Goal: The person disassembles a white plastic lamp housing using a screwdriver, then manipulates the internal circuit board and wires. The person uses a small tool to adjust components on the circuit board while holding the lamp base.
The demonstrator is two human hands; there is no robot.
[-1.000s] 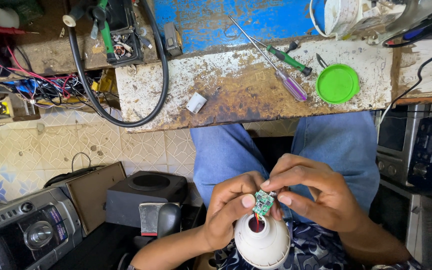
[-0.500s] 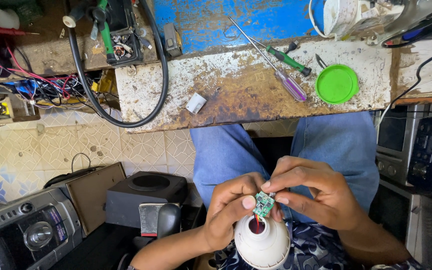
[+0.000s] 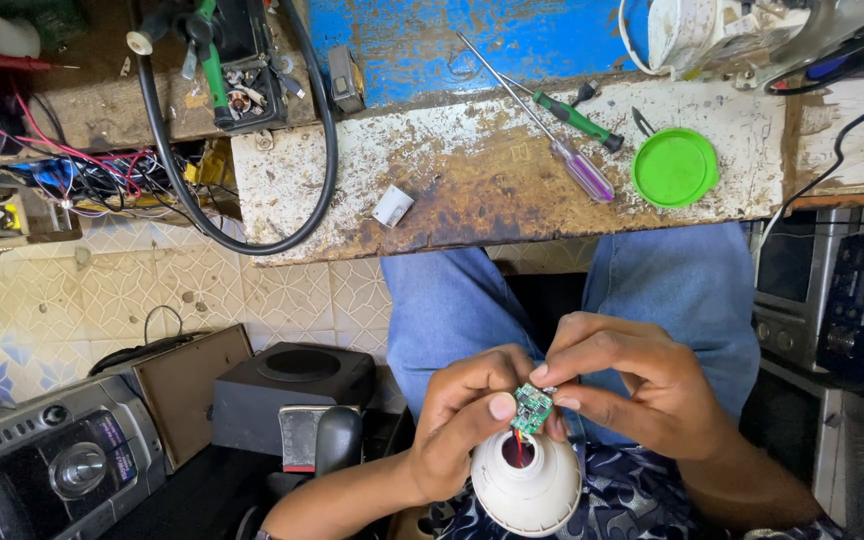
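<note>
Hands meet low in the view, over the person's lap. Left hand (image 3: 467,420) wraps the neck of a white bulb housing (image 3: 527,490), thumb pressed at the rim of its round opening, fingers narrow and closed about the shell. Right hand (image 3: 632,385) pinches a small green circuit board (image 3: 531,407) between thumb and forefinger, fingertips tight on its edge. Board sits tilted just above the opening, touching the left thumb tip. Inside the housing, directly under the board, red and yellow wires (image 3: 518,445) run down into the cavity; where they end is hidden.

Beyond the fingertips, a worn wooden bench (image 3: 472,190) crosses the view. On it, well apart from the hands: a purple-handled screwdriver (image 3: 582,165) and a green-handled screwdriver (image 3: 577,117) lying crossed, a green round lid (image 3: 674,167) just beside them, and a small white block (image 3: 392,206) farther toward the left-hand side. A black cable (image 3: 252,235) loops over the bench edge.

Outward of the left wrist, on the floor, stand a black speaker box (image 3: 297,385) and a grey stereo unit (image 3: 47,465).
</note>
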